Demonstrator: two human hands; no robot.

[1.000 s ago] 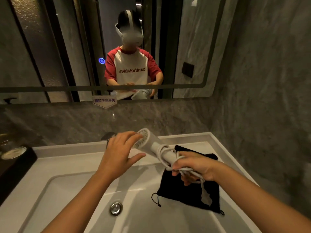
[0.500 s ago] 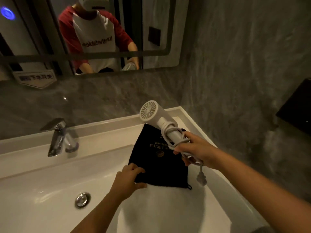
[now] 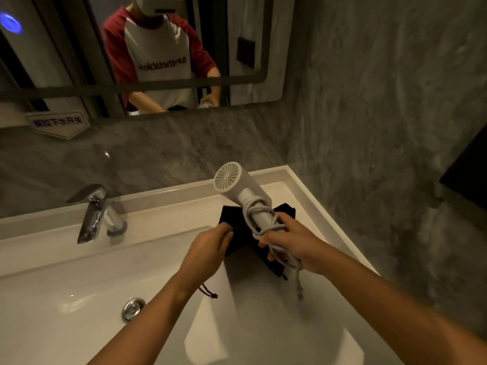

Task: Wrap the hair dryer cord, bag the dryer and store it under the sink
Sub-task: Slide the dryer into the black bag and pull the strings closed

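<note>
At the far left a chrome faucet [image 3: 98, 212] stands on the rim of the white sink [image 3: 52, 259], with the metal drain stopper [image 3: 133, 308] down in the basin, both well apart from the work. Moving right, the left hand [image 3: 208, 250] is closed in a pinch on the near edge of the black drawstring bag [image 3: 232, 227], which is lifted off the right side of the sink rim; a loose drawstring end [image 3: 209, 292] dangles below the wrist. The bag looks like thin, limp cloth that will sag shut unless its mouth is held apart, so the hem by the cord channel seems the place to grip it. Just right of it, the right hand [image 3: 292, 245] is wrapped around the handle of the white hair dryer [image 3: 242, 188], held up over the bag with the round rear grille tilted toward the mirror. The grey cord [image 3: 259, 219] is coiled around the handle in loose turns, partly pinned under the fingers, and its tail with the plug [image 3: 299, 291] hangs free below. The dryer appears rigid, smooth plastic and fairly light; holding the handle over the coils should keep the springy cord from unwinding as it enters the bag.
</note>
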